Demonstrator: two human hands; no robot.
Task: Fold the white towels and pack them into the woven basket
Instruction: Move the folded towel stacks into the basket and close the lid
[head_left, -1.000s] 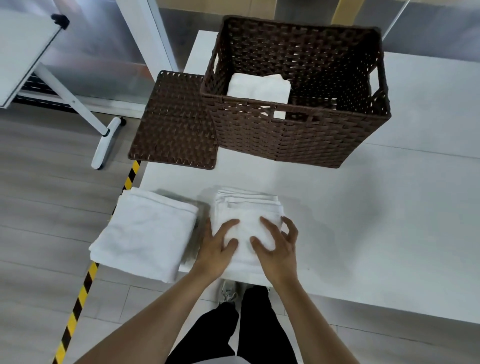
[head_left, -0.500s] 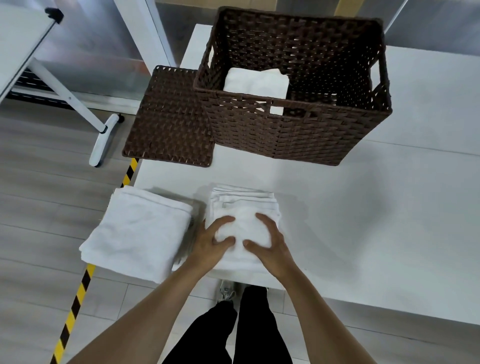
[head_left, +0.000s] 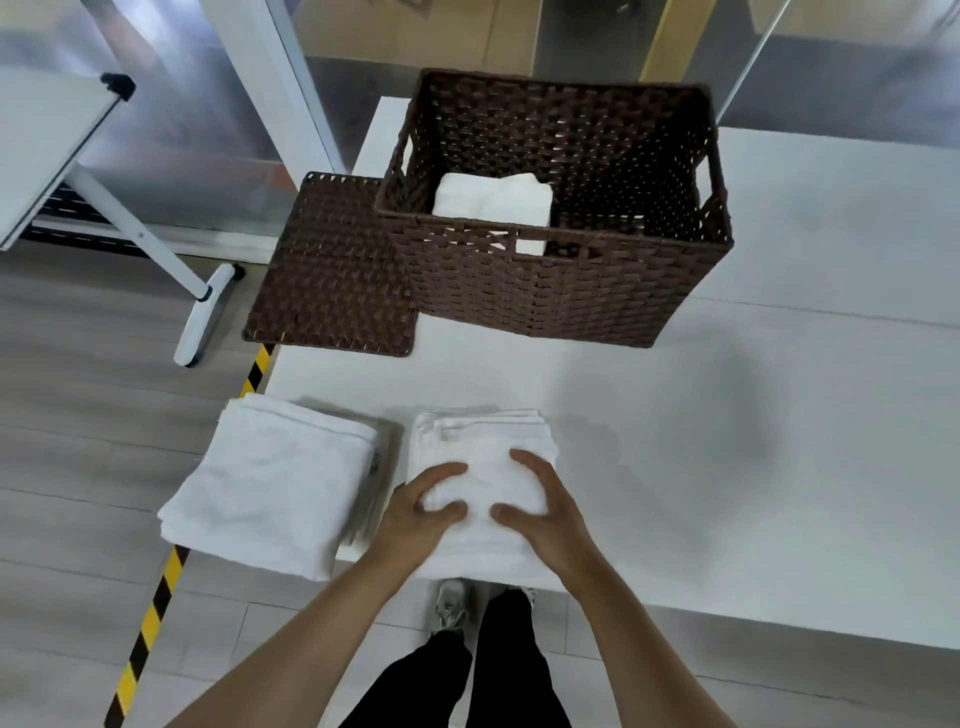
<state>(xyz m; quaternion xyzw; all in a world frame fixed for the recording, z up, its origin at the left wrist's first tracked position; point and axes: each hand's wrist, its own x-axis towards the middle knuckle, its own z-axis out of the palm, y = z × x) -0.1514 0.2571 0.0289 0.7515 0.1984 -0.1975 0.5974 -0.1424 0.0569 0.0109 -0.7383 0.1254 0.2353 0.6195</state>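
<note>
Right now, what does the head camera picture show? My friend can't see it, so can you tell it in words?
A person's left hand and right hand grip a folded white towel at the near edge of a white table. Another folded towel lies to its left, overhanging the table's corner. Behind stand a brown woven basket with one towel inside and its flat lid.
</note>
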